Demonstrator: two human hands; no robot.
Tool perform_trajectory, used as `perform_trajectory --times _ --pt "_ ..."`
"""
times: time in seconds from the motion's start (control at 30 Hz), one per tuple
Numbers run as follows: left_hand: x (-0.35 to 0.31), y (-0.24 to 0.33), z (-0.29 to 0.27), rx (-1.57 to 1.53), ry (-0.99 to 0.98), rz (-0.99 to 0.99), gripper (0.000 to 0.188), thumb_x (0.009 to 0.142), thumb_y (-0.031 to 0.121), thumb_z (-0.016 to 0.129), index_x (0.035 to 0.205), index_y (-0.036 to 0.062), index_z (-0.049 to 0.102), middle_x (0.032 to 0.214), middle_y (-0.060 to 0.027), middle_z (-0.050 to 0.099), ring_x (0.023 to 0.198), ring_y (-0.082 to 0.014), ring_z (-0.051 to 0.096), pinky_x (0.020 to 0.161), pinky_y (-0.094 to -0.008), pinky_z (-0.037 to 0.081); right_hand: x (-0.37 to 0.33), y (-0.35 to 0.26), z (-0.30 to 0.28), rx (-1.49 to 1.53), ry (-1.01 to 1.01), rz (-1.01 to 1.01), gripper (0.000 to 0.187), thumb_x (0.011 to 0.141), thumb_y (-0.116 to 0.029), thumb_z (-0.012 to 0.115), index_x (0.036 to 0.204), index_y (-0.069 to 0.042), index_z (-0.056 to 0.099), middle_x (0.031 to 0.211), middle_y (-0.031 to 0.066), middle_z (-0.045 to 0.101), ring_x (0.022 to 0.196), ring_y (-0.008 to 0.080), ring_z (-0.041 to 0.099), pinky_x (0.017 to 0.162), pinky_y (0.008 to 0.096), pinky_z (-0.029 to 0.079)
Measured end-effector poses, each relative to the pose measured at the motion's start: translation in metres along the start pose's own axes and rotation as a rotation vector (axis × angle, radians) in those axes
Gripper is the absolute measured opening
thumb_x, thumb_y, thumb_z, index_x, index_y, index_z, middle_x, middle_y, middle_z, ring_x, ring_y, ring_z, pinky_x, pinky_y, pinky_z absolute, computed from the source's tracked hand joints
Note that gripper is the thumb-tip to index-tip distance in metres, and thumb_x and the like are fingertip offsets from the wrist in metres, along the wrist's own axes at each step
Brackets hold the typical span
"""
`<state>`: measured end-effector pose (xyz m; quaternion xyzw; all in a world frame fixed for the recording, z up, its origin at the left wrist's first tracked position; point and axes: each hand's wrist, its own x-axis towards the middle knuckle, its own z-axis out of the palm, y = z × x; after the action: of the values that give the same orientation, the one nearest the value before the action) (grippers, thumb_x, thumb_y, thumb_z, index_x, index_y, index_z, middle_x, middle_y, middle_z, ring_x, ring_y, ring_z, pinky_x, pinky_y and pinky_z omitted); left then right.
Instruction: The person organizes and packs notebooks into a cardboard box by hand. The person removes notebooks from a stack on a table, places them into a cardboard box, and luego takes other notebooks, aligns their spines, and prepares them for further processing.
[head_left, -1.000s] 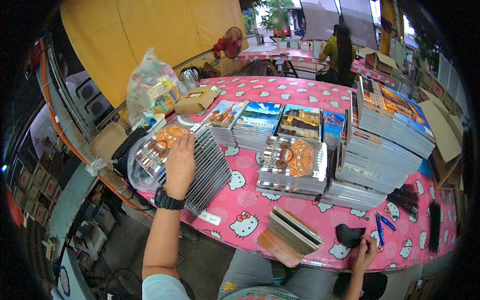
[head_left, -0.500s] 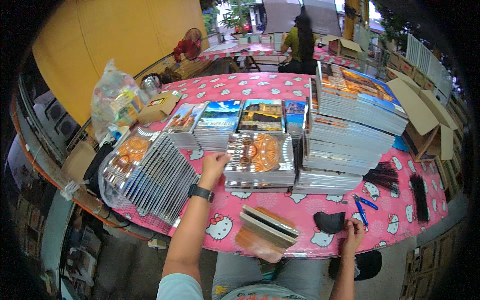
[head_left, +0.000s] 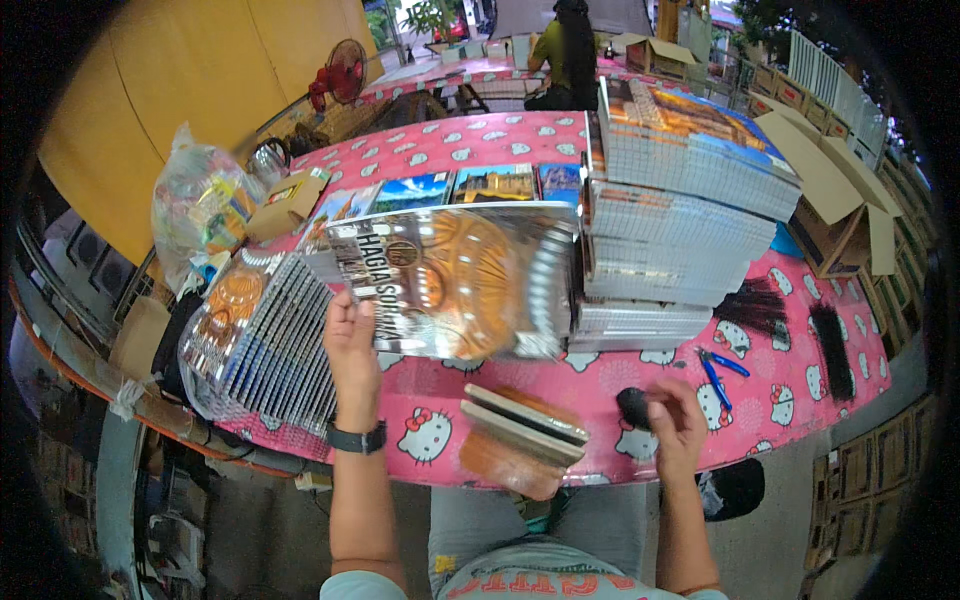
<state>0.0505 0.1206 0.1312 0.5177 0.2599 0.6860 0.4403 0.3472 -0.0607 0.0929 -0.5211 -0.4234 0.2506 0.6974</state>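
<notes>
My left hand (head_left: 352, 338) grips the left edge of a glossy orange-and-silver printed sheet (head_left: 462, 282) and holds it lifted over the pink patterned table (head_left: 600, 375). My right hand (head_left: 672, 415) rests near the table's front edge, fingers closed around a small black object (head_left: 634, 406). A fanned stack of the same kind of sheets in clear plastic (head_left: 262, 340) lies left of the left hand. A small stack of brown boards (head_left: 522, 432) sits at the front edge between both hands.
Tall stacks of printed sheets (head_left: 680, 215) rise to the right. Blue-handled pliers (head_left: 718, 370) and black bundles (head_left: 756, 305) lie beyond the right hand. A plastic bag (head_left: 195, 215), cardboard boxes (head_left: 835, 210), and a seated person (head_left: 570, 50) at the back.
My left hand moved from the fanned stack to the middle pile and lifted a glossy sheet off it. My right hand slid left onto the black object.
</notes>
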Motion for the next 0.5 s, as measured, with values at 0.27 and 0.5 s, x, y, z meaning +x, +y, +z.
perform_trajectory --times 0.27,0.5 --pt "-0.059 0.006 0.033 -0.11 -0.251 -0.127 0.017 0.086 0.009 0.055 0.101 0.0041 0.049 0.095 -0.0008 0.057 0.086 -0.0071 0.05 0.081 -0.0225 0.039 -0.027 -0.014 0.018 -0.269 -0.28 -0.08 0.016 0.072 -0.012 0.07 0.083 -0.002 0.063 0.073 0.0053 0.062 0.063 0.0135 0.057 0.058 0.0273 0.044" --pt "-0.066 -0.008 0.001 0.12 -0.356 -0.278 0.011 0.082 -0.002 0.055 0.092 0.0034 0.055 0.089 -0.001 0.058 0.085 -0.0076 0.052 0.074 -0.0207 0.04 -0.047 -0.014 0.013 -0.524 -0.234 -0.181 0.008 0.069 -0.006 0.067 0.073 -0.002 0.062 0.071 0.0071 0.061 0.064 0.0158 0.056 0.06 0.0274 0.043"
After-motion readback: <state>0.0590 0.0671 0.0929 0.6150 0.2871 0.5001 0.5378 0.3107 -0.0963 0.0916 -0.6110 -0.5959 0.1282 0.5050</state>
